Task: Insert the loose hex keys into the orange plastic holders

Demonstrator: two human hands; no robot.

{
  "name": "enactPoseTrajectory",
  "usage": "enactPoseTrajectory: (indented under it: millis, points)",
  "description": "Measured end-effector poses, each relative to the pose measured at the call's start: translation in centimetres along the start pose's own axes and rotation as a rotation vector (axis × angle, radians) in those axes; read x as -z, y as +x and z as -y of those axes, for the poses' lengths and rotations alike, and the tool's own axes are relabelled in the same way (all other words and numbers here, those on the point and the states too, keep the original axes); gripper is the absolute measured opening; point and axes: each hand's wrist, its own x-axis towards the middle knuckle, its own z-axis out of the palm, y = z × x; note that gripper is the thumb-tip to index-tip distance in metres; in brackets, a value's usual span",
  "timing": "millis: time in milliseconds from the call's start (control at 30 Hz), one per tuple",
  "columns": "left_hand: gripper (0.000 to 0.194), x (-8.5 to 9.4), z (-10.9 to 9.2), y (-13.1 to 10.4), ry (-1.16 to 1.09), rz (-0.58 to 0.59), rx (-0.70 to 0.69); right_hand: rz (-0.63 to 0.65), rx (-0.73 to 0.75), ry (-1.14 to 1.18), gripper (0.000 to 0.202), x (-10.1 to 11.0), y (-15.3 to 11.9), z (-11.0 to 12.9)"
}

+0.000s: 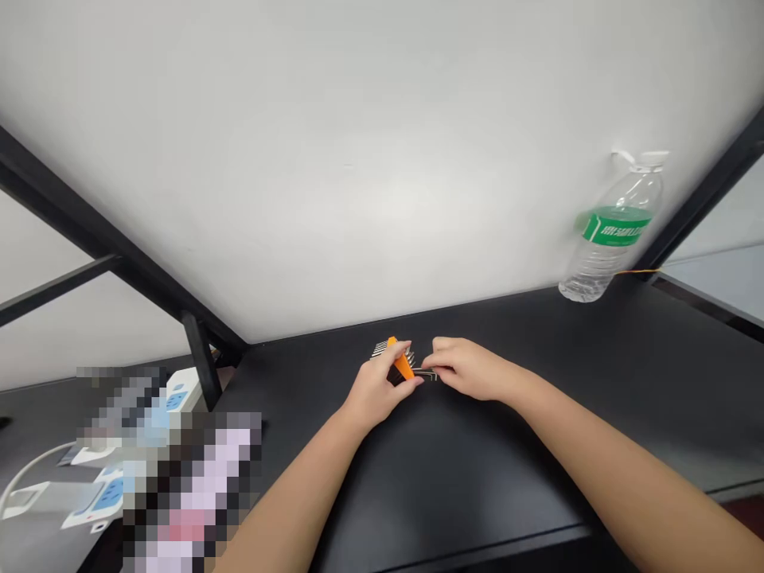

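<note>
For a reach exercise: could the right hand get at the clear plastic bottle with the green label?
Probably yes: nothing visible stands between the right hand and the bottle, though that hand is busy at bent metal keys.

Hex-key holder (pixel 405 366) sits in left grip (pixel 373 391), over bench (pixel 477 469); wall (pixel 382 175) behind, bottle (pixel 617 227) rear right, power strip (pixel 177 398) left.

gripping orange holder (pixel 405 367) in left hand (pixel 373 390) | pinching metal keys (pixel 425 372) in right hand (pixel 474 370), holder's 3 o'clock | with bottle (pixel 617 231) at 2 o'clock
</note>
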Motion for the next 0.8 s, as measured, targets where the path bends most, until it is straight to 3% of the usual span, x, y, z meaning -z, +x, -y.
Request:
enactPoseTrajectory:
  millis: [333,533,800]
  points:
    - [0.062,0.0,-0.4,0.2,0.112,0.046,-0.007,0.029,0.019,-0.079,0.030,0.3,-0.4,0.1]
    - [0.065,0.1,-0.8,0.3,0.164,0.078,-0.041,-0.033,-0.004,-0.095,0.028,0.3,-0.6,0.8]
    - [0.058,0.1,-1.8,0.2,0.071,0.142,-0.028,-0.059,0.113,0.118,0.019,-1.9,0.4,1.5]
